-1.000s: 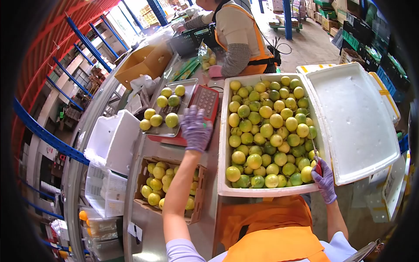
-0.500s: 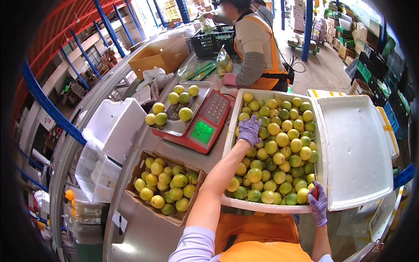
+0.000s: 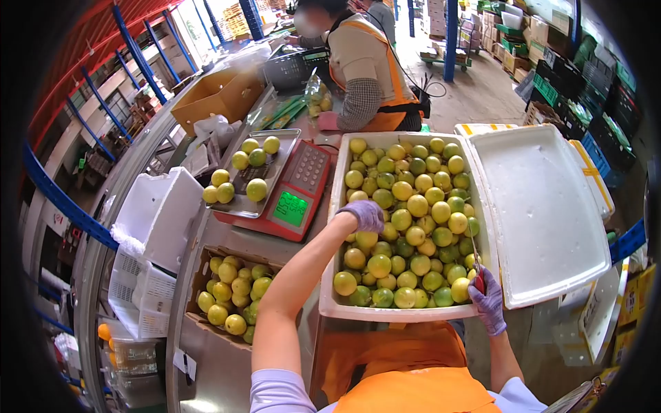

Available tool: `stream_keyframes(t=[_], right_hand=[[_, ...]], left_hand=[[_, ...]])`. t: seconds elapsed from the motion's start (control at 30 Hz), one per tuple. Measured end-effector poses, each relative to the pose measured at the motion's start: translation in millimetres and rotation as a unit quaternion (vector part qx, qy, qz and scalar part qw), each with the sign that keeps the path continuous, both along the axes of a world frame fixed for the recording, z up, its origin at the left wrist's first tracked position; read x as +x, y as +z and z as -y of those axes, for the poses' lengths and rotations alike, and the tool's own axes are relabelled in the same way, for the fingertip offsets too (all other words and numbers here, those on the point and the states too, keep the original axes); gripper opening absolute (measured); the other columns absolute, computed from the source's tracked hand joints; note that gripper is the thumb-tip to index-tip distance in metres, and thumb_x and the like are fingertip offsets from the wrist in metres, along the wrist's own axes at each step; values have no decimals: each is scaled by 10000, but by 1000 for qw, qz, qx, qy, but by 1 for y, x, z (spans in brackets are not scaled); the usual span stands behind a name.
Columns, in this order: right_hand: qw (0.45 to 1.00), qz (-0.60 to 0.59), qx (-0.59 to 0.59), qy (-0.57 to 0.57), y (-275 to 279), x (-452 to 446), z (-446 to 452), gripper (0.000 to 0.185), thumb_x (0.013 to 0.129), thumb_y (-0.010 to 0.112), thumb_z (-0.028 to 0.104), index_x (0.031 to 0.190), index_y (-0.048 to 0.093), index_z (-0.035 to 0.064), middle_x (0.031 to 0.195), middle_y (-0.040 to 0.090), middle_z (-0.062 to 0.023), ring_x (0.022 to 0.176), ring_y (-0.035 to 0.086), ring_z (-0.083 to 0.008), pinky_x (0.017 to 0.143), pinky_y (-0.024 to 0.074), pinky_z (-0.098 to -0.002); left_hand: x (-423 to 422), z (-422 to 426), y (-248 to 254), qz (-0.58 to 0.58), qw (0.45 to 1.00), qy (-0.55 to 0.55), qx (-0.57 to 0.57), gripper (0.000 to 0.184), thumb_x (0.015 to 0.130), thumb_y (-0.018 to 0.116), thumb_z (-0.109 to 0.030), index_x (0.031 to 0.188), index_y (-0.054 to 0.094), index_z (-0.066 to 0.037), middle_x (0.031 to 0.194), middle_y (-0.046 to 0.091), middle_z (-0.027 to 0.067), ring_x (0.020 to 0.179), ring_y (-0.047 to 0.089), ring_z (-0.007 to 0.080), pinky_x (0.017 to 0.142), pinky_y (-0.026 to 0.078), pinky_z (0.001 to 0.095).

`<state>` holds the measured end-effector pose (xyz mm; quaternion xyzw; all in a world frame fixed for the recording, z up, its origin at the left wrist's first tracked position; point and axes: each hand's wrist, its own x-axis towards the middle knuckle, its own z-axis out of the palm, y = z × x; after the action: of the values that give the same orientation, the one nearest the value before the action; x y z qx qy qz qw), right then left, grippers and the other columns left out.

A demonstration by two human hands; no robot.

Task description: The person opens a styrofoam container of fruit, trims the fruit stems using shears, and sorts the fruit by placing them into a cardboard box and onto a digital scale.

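Yellow-green fruits fill the foam box. The left hand bends down over the box's left side, fingertips hidden, its grip impossible to tell; the right hand, at the box's near right corner, clasps a red-handled tool, blade indistinct.

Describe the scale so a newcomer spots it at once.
Find the large white foam box full of yellow-green fruit. To its left in the picture, on the metal table, sits the red scale, fruit on its metal tray. Its keypad and glowing green display set it apart from the boxes nearby.
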<state>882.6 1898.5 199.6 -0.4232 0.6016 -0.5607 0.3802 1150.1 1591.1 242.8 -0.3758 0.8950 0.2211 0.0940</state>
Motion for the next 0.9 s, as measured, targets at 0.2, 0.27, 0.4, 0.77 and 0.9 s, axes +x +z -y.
stream_keyframes(t=[0.2,0.27,0.4,0.77,0.9], right_hand=[[1000,-13,15,11,7,-2,-1,577,827,714,188,1330,506,-3,912,546,25,842,506,-69,804,445,-213],[1000,-1,13,10,12,0,-3,574,831,693,169,1347,499,10,912,554,27,843,507,-63,795,446,-209],[1000,-27,-7,-4,34,8,-10,641,812,721,198,1376,485,5,1104,589,-15,912,553,-96,863,469,-238],[935,-337,5,111,50,61,40,673,742,745,300,1307,509,20,1037,635,-163,938,651,-296,836,524,-383],[916,-393,3,83,36,62,52,701,720,750,349,1296,517,26,1036,632,-183,934,639,-347,834,519,-418]], left_hand=[[4,-51,2,152,988,-13,0,619,734,716,-329,1291,568,-104,1212,627,212,1119,605,360,930,502,412],[13,-58,7,117,993,1,-8,669,745,725,-339,1336,517,-103,1238,607,217,1146,586,369,945,492,421],[38,-55,-20,-280,924,177,190,597,855,695,-405,1319,537,-65,1244,619,155,1099,615,286,914,493,360],[-5,-119,-32,-703,297,339,550,695,870,544,-670,1164,581,-41,976,665,126,705,645,227,637,584,377],[-9,-117,-68,-679,335,314,573,635,885,561,-633,1154,598,-59,931,671,103,737,647,205,672,589,372]])
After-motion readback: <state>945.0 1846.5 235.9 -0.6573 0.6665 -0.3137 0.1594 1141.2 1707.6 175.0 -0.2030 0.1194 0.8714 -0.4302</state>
